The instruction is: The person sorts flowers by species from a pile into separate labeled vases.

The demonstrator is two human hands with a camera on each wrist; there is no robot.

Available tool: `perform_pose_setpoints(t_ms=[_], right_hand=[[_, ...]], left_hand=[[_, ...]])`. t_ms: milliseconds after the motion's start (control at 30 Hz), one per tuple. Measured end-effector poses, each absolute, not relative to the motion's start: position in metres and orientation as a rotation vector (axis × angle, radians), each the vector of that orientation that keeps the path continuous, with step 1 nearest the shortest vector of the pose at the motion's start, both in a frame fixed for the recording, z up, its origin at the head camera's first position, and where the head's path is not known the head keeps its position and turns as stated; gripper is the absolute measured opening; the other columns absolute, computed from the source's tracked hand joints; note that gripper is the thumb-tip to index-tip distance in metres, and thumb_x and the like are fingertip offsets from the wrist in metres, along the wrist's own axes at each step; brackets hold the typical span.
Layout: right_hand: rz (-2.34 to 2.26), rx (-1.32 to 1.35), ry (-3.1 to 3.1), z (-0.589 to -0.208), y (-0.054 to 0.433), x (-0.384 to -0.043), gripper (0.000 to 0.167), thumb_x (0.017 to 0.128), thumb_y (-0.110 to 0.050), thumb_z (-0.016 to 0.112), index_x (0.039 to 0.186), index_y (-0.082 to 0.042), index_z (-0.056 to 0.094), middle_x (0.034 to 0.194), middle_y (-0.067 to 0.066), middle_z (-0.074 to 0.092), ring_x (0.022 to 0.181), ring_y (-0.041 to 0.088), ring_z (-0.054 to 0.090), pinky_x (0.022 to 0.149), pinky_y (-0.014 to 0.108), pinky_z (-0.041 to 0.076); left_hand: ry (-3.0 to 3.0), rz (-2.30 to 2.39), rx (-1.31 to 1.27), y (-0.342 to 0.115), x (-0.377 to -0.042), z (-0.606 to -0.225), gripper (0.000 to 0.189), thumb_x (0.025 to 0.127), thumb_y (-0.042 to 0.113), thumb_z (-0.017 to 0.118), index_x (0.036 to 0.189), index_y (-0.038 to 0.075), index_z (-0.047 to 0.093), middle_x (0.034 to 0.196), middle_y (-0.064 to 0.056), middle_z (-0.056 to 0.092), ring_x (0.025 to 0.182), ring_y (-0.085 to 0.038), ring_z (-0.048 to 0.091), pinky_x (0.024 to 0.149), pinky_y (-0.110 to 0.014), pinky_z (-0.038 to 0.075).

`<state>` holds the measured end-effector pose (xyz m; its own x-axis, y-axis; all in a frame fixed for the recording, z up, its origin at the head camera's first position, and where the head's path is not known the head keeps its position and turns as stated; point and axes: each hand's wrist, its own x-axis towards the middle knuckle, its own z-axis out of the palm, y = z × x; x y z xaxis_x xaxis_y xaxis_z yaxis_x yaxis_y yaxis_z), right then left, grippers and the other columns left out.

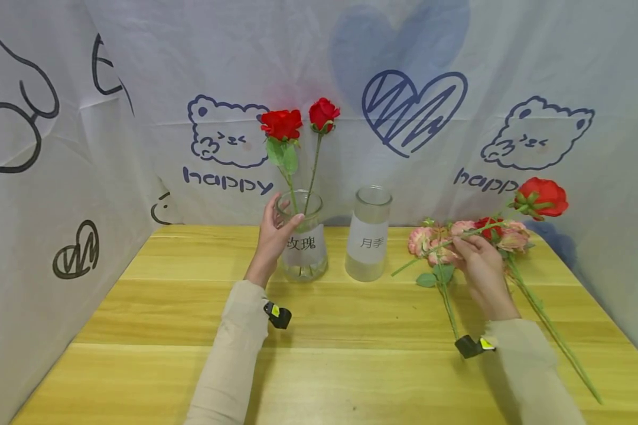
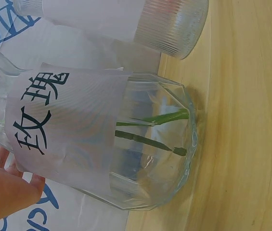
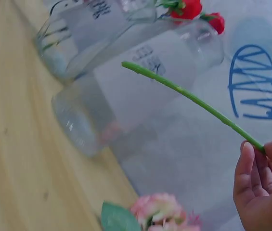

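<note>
We are curling our left hand point(image 1: 273, 236) around the neck of the rose vase point(image 1: 302, 243), thumb at its rim, probably to steady it, since the two red roses point(image 1: 282, 125) already standing in it are leaning just above our fingertips. Our right hand point(image 1: 481, 265) is pinching the stem of a third red rose point(image 1: 542, 197), lifted above the pink flowers point(image 1: 441, 242) lying under our fingers, its cut end pointing toward the vases.

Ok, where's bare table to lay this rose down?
Bare table runs along the near edge between both sleeves, and left of the rose vase. Crowded: the pink flowers by the right hand, and the narrow gap before the cylinder vase.
</note>
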<state>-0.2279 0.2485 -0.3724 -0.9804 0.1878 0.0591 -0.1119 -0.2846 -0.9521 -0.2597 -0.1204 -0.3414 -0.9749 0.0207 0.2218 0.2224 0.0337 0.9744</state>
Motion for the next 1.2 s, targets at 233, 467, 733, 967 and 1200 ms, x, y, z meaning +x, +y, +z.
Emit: perform_pose_setpoints(t_ms=[233, 467, 733, 967, 1200], right_hand=[[2.462, -0.073, -1.603, -0.352, 0.233, -0.236, 0.010, 0.095, -0.008, 0.061, 0.098, -0.002, 0.054, 0.090, 0.002, 0.063, 0.083, 0.011, 0.063, 0.070, 0.020, 0.054], [2.479, -0.007, -1.501, -0.330, 0.212, -0.246, 0.006, 0.095, -0.003, 0.059, 0.089, -0.004, 0.059, 0.088, 0.003, 0.063, 0.081, 0.012, 0.064, 0.068, 0.022, 0.054], [2.444, -0.016, -1.549, -0.306, 0.188, -0.261, 0.006, 0.095, -0.007, 0.060, 0.098, -0.002, 0.057, 0.098, 0.006, 0.059, 0.088, 0.014, 0.064, 0.070, 0.021, 0.054], [2.334, 0.033, -1.674, -0.282, 0.168, -0.279, 0.007, 0.095, -0.006, 0.060, 0.100, -0.003, 0.056, 0.095, 0.005, 0.064, 0.087, 0.013, 0.063, 0.070, 0.020, 0.055], [2.260, 0.126, -1.733, -0.270, 0.147, -0.287, 0.009, 0.094, -0.002, 0.060, 0.099, 0.005, 0.057, 0.086, 0.003, 0.067, 0.079, 0.011, 0.065, 0.067, 0.021, 0.056]], left_hand=[[-2.142, -2.077, -0.254, -0.120, -0.259, -0.341, 0.079, 0.093, 0.022, 0.064, 0.155, 0.013, 0.016, 0.155, -0.014, 0.029, 0.140, -0.035, 0.025, 0.113, -0.047, 0.025], [-2.142, -2.075, -0.255, -0.121, -0.259, -0.342, 0.079, 0.093, 0.022, 0.064, 0.155, 0.012, 0.015, 0.154, -0.013, 0.029, 0.140, -0.036, 0.025, 0.113, -0.047, 0.024], [-2.155, -2.078, -0.244, -0.121, -0.259, -0.341, 0.079, 0.093, 0.023, 0.064, 0.155, 0.014, 0.016, 0.155, -0.013, 0.029, 0.141, -0.035, 0.024, 0.113, -0.047, 0.025], [-2.148, -2.076, -0.258, -0.121, -0.259, -0.340, 0.079, 0.093, 0.022, 0.064, 0.155, 0.011, 0.015, 0.155, -0.015, 0.029, 0.140, -0.037, 0.024, 0.112, -0.047, 0.025], [-2.136, -2.081, -0.269, -0.121, -0.259, -0.341, 0.078, 0.093, 0.021, 0.063, 0.154, 0.010, 0.015, 0.155, -0.017, 0.028, 0.140, -0.038, 0.023, 0.113, -0.049, 0.024]])
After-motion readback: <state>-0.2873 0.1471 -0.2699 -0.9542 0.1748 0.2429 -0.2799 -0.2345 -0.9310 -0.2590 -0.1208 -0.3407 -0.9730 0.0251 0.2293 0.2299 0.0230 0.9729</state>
